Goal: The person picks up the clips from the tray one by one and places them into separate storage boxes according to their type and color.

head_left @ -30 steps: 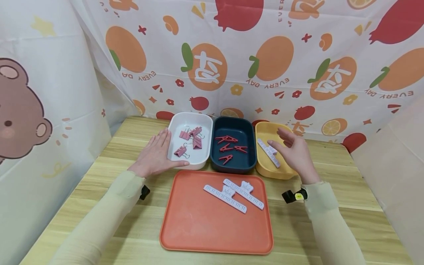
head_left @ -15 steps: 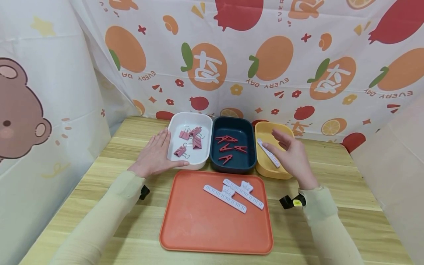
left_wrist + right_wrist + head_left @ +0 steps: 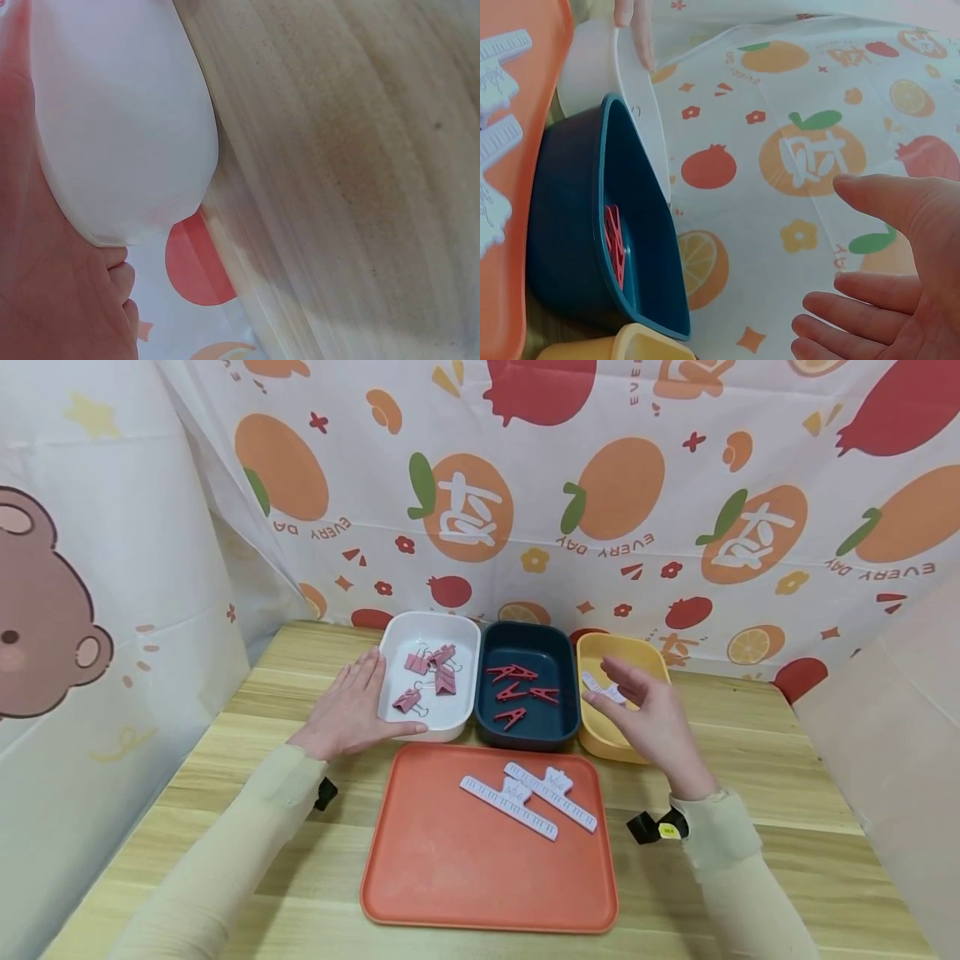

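My left hand [image 3: 348,710] rests against the left and near sides of a white bin [image 3: 457,714], fingers and thumb extended. Several pink binder clips [image 3: 446,682] lie inside that bin. My right hand [image 3: 656,718] hovers over a yellow bin [image 3: 622,647], thumb and fingers spread apart and nothing between them, as the right wrist view also shows. Beneath it a white piano-pattern clip [image 3: 595,682] is partly hidden. The dark blue bin [image 3: 528,647] in the middle holds several red clothespin-like clips [image 3: 543,695].
An orange tray [image 3: 442,868] lies in front of the bins, bearing two white piano-pattern clips, the nearer clip [image 3: 507,807] and the farther clip [image 3: 551,797]. Behind the wooden table [image 3: 780,843] hangs a fruit-printed cloth [image 3: 540,510].
My right hand has shifted left over the yellow bin and now covers more of the clip there. My left hand stays in place at the white bin.
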